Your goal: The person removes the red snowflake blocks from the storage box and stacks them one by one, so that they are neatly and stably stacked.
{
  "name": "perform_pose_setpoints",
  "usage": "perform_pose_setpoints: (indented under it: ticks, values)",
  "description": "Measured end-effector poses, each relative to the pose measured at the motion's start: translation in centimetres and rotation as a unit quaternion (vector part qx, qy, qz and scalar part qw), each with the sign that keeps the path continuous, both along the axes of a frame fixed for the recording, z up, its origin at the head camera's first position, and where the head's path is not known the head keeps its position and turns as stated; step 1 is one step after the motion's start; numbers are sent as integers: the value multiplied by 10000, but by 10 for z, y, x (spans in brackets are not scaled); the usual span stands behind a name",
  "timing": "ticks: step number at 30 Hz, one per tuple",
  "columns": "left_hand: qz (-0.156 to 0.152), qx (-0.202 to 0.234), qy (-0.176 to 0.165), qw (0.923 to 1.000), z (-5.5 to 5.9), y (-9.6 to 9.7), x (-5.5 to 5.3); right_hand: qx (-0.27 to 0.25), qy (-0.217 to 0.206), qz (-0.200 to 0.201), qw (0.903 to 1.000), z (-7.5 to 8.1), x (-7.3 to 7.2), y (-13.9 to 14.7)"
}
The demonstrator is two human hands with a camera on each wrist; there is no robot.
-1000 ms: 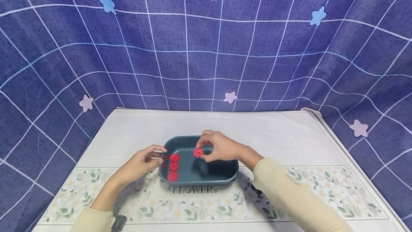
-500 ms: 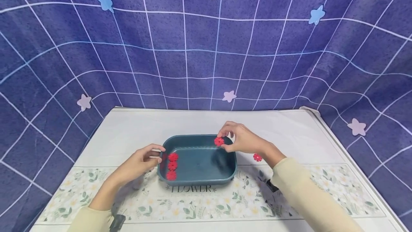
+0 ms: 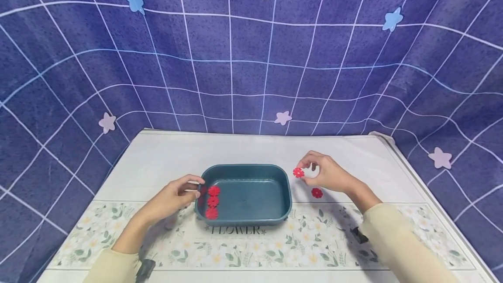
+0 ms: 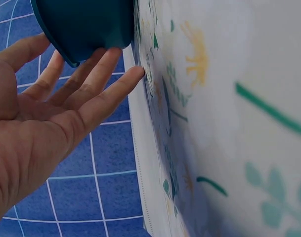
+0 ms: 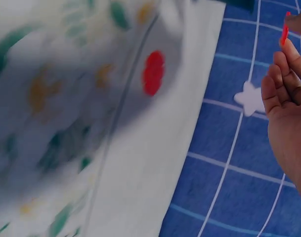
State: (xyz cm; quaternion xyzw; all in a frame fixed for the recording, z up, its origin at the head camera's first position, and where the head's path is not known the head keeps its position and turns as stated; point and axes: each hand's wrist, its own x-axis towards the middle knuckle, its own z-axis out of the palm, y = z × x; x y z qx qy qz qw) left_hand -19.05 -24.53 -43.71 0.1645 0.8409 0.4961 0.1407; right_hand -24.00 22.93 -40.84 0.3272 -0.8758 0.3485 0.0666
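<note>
My right hand (image 3: 328,173) pinches a red flower-shaped disc (image 3: 298,173) between thumb and fingers, in the air right of a dark teal basin (image 3: 251,222). In the right wrist view this disc (image 5: 286,28) appears edge-on. Another red flower-shaped disc (image 3: 316,193) lies on the table below that hand. Inside the basin, along its left end, several red discs (image 3: 213,201) form a row. My left hand (image 3: 173,195) touches the basin's left end. Its fingers (image 4: 93,89) reach out fairly straight against the outside wall in the left wrist view, thumb at the rim.
The basin stands on a white table cover (image 3: 173,152) with a printed flower band (image 3: 220,257). Behind the table hangs a blue gridded curtain (image 3: 247,77) with stars, which also closes in both sides.
My right hand has carried its red disc from above the basin out to the right, beyond the rim. The loose disc on the table has come into view. My left hand stays at the basin.
</note>
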Motion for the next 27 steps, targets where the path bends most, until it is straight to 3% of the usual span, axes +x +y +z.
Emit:
perform_pose_setpoints:
  ticks: [13,27]
  values:
    - [-37,2,-26,10000,-1,1,-1,217,-345,-484,9980,-29,10,38]
    - [3,-22,42,10000,-1,0,-1,637,-592,-683,9939,-55,19,57]
